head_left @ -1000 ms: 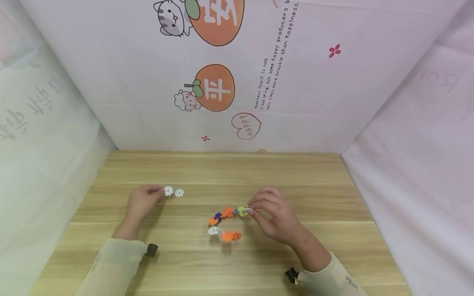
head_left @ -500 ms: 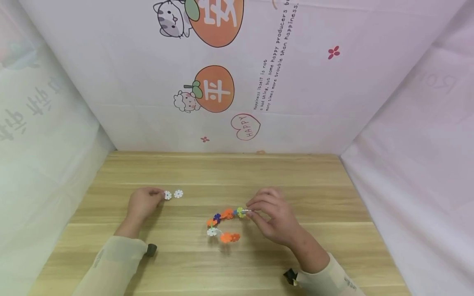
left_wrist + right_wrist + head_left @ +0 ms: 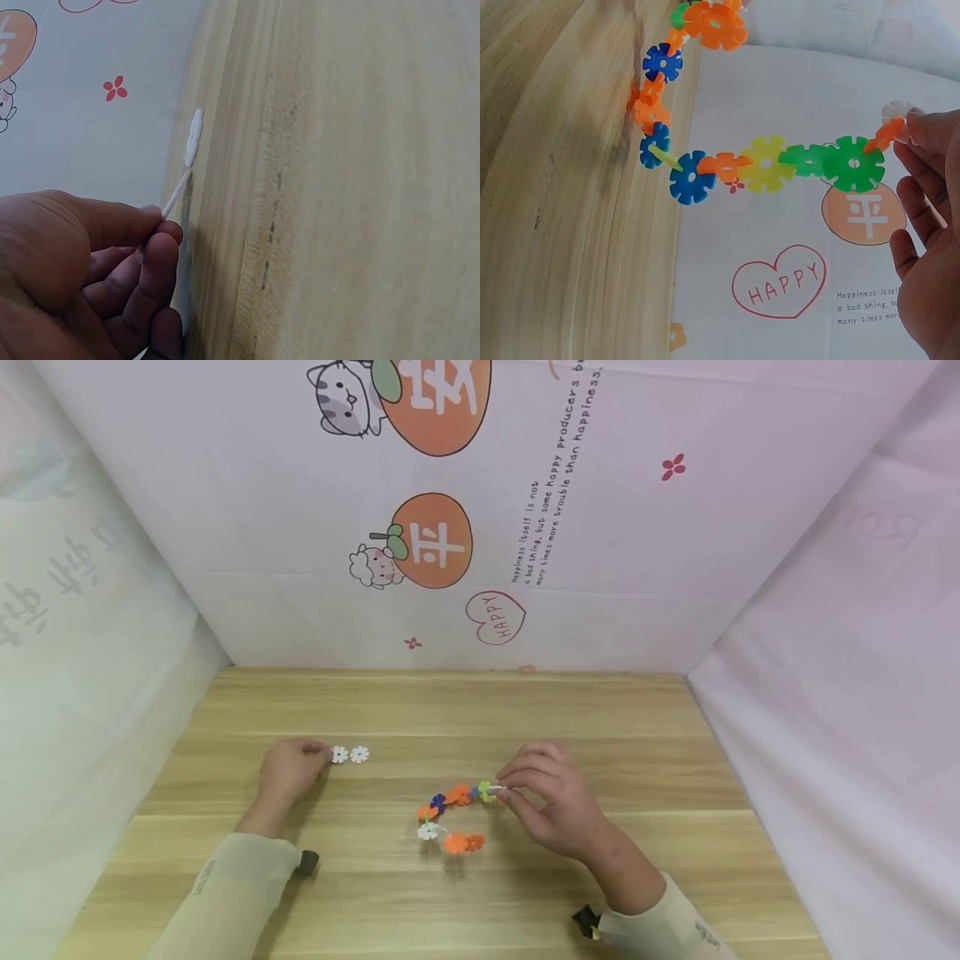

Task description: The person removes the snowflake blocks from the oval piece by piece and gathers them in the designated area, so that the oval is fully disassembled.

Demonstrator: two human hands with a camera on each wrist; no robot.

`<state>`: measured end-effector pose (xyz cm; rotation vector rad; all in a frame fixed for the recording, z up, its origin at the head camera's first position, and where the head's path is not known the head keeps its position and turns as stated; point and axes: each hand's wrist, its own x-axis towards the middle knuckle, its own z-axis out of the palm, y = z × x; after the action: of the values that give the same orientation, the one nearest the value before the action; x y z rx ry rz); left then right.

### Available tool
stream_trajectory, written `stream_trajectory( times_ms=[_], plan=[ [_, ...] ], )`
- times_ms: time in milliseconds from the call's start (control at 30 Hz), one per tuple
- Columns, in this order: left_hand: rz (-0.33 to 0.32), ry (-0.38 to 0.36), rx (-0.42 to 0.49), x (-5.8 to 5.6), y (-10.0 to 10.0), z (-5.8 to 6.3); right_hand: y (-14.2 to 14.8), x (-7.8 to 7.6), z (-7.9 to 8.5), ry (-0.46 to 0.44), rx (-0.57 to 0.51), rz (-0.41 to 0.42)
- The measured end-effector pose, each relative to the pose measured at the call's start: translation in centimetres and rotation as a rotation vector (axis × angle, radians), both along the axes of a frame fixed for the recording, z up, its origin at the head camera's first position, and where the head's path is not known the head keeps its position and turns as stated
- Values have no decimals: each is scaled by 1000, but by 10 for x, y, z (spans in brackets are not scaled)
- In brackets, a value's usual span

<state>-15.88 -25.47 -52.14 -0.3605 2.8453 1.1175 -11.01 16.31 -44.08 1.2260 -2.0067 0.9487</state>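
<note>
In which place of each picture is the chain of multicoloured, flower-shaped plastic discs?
Head: the chain is below centre, left of the right hand.
Left wrist: not in it.
Right wrist: across the upper part, reaching that hand at right.
Shared landmark: the printed red flower nearest the wooden tabletop.

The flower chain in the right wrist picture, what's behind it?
Behind the flower chain are the wooden table and a white printed sheet. A small red flower peeks out, but the chain covers part, so that bit can't be seen.
</note>
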Motion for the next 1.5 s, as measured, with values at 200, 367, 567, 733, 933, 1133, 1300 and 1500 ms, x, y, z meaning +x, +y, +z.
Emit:
stream_trajectory(
  times_ms=[200, 367, 567, 733, 933, 1133, 1300, 1500],
  plan=[
    [-1, 10, -5, 3, 0, 0, 0, 0, -1, -3, -6, 4],
    [-6, 44, -10, 4, 0, -1, 0, 0, -1, -10, -13, 7],
    [-21, 100, -23, 5, 5, 1, -1, 0, 0, -13, -17, 9],
    [-51, 142, -4, 7, 15, 6, -1, 0, 1, -9, -19, 11],
    [-99, 190, 55, 8, 31, 12, -3, -1, 2, 0, -11, 5],
    [-150, 146, 167, 14, 50, 21, -5, -1, 1, 11, -4, 0],
    [-210, 124, 240, 20, 70, 33, -5, -1, 0, 14, 3, -9],
    [-313, 154, 307, 28, 93, 46, -6, -1, -1, 6, 0, -7]
  ],
)
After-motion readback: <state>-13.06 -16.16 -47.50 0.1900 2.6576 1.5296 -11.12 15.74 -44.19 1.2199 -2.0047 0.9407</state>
